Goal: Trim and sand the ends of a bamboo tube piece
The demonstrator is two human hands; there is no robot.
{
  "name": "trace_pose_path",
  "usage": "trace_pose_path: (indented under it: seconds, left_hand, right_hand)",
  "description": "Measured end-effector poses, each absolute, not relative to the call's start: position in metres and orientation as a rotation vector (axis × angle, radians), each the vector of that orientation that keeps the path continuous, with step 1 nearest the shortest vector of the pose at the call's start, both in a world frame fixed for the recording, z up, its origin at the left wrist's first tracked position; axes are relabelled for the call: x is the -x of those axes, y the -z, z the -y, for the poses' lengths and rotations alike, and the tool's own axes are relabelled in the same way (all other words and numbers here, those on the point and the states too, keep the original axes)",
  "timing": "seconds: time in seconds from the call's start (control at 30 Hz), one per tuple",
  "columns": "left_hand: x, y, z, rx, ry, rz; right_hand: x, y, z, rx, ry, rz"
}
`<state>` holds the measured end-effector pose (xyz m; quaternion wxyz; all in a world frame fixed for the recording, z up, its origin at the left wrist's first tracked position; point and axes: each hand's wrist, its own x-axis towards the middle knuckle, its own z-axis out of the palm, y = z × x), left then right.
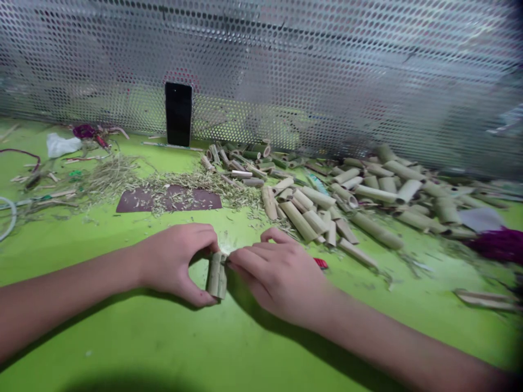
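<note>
My left hand [175, 261] pinches a short bamboo tube piece [216, 275] between thumb and fingers, holding it upright on the green table [163, 337]. Just to its right, my right hand [278, 272] is closed, its fingertips pressed against the top of the same piece. A small red object [321, 263] lies on the table behind my right hand. A large pile of cut bamboo tubes [351, 196] spreads across the table beyond both hands.
A dark phone [178, 114] leans upright against the perforated metal screen [327, 71] at the back. A brown sheet of sandpaper [167, 198] lies amid shavings. White cloth [61, 145] and purple scraps [500, 245] sit at the sides.
</note>
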<state>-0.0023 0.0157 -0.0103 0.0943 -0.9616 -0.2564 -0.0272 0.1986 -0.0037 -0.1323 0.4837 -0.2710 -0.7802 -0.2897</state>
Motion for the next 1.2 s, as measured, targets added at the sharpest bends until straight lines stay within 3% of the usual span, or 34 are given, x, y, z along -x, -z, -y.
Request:
trace_pose_path:
  seconds: [0.47, 0.73, 1.2]
  left_hand:
    - [0.003, 0.011, -0.015, 2.828, 0.074, 0.726]
    - [0.010, 0.007, -0.013, 2.844, -0.003, 0.531]
    - [0.007, 0.010, -0.007, 2.839, 0.119, 0.621]
  right_hand:
    - [-0.201, 0.131, 0.006, 0.623, 0.638, 1.941]
    - [-0.208, 0.129, -0.001, 0.659, 0.878, 1.808]
    - [-0.213, 0.131, -0.002, 0.681, 0.891, 1.788]
